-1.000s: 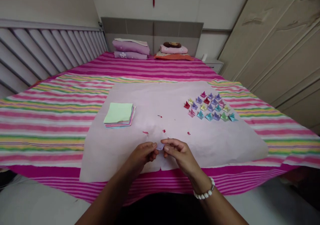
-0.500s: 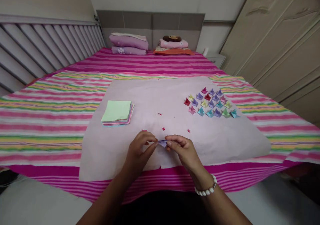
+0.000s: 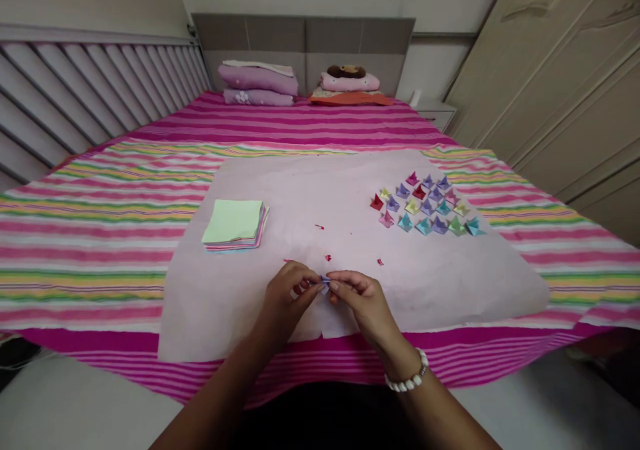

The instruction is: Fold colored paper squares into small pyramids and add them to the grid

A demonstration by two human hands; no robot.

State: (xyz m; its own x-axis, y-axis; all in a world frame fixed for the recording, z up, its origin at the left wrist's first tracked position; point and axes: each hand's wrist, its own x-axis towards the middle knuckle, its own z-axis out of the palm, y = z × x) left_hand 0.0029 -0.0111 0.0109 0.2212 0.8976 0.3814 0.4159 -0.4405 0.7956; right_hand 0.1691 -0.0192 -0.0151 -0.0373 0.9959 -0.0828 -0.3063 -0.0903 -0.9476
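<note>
My left hand [image 3: 286,298] and my right hand [image 3: 361,300] meet over the near part of a large pale pink paper sheet [image 3: 450,283]. Between their fingertips they pinch a small folded purple paper piece [image 3: 325,281], mostly hidden by the fingers. A white bead bracelet [image 3: 406,379] circles my right wrist. To the left lies a stack of square coloured papers [image 3: 234,224] with a light green sheet on top. At the right, several small folded paper shapes [image 3: 427,205] in red, purple, blue, green and yellow stand in rows.
The sheet lies on a bed with a pink striped cover [image 3: 100,237]. A few red paper scraps [image 3: 327,258] dot the sheet near my hands. Folded bedding and pillows [image 3: 257,83] sit by the headboard. A slatted rail [image 3: 75,97] runs along the left, wardrobe doors [image 3: 560,90] on the right.
My hands have shifted slightly farther onto the sheet and closed tighter together on the purple piece. The view has tipped a little, so the bed's contents sit slightly higher in the frame.
</note>
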